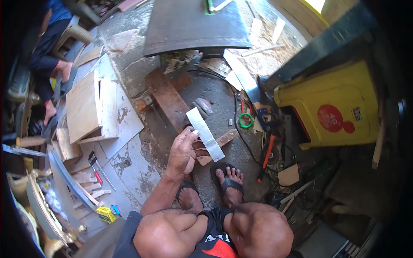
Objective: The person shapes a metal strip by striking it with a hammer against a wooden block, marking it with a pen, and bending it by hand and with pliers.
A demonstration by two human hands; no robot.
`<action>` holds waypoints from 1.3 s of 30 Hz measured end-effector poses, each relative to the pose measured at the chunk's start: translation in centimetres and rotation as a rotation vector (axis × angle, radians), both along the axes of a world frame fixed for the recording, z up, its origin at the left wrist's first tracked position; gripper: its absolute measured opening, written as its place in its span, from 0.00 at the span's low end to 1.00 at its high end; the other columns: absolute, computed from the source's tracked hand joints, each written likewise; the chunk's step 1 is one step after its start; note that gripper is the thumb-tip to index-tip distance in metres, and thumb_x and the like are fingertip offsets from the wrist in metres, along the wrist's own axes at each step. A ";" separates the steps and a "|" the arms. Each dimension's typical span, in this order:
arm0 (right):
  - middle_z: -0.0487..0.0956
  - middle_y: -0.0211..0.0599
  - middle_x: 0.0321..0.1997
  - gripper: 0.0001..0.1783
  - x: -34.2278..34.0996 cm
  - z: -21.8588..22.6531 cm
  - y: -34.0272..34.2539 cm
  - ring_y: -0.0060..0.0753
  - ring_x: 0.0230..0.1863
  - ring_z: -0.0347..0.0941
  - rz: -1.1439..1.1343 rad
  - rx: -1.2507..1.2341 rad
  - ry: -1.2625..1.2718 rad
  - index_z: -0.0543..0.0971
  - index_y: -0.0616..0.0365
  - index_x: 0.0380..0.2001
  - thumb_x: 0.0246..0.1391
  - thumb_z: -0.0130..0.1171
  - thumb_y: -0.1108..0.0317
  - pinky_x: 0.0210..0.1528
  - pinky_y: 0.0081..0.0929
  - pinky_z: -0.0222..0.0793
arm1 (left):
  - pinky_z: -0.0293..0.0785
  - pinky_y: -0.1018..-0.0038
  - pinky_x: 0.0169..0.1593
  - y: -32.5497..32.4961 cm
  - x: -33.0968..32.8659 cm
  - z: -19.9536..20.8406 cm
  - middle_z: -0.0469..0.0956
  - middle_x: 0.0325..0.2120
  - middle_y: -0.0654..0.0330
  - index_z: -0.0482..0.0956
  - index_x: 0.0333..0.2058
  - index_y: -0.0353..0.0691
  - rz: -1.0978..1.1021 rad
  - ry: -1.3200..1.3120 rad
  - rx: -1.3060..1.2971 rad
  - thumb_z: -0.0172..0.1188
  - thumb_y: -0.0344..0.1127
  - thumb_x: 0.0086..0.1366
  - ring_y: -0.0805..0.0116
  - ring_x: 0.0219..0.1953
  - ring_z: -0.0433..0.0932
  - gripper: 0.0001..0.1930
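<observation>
My left hand (184,149) is closed on a pale, flat strip (205,134), with the thumb on its left edge. The strip is held at a slant above the floor, in front of my feet; its material is hard to make out. Some of the fingers lie partly hidden behind it. Beneath the strip lies a narrow wooden piece (227,137), partly covered by it. A reddish-brown board (167,96) rests on the floor just beyond the hand, with a small greyish block (204,105) beside it. My right hand is out of the picture.
A dark table (195,30) stands ahead. To the right are a handsaw (267,117), green tape roll (245,121), red-handled tool (269,151) and yellow plastic stool (331,107). Leftward are a wooden box (88,109), hacksaw (98,173), tape measure (106,214) and a seated person (47,47).
</observation>
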State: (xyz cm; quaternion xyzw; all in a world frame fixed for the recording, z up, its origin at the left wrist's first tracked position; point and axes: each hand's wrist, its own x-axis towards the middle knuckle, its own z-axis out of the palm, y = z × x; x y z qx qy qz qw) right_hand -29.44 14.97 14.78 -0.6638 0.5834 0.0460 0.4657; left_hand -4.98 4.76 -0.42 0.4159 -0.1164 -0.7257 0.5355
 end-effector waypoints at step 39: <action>0.81 0.49 0.32 0.14 6.2 8.5 -5.7 0.55 0.35 0.78 0.168 -0.118 0.119 0.84 0.62 0.24 0.52 0.62 0.61 0.39 0.43 0.74 | 0.84 0.60 0.37 1.8 2.9 -0.8 0.79 0.40 0.52 0.73 0.50 0.34 0.165 0.011 0.143 0.48 0.42 0.73 0.59 0.38 0.83 0.17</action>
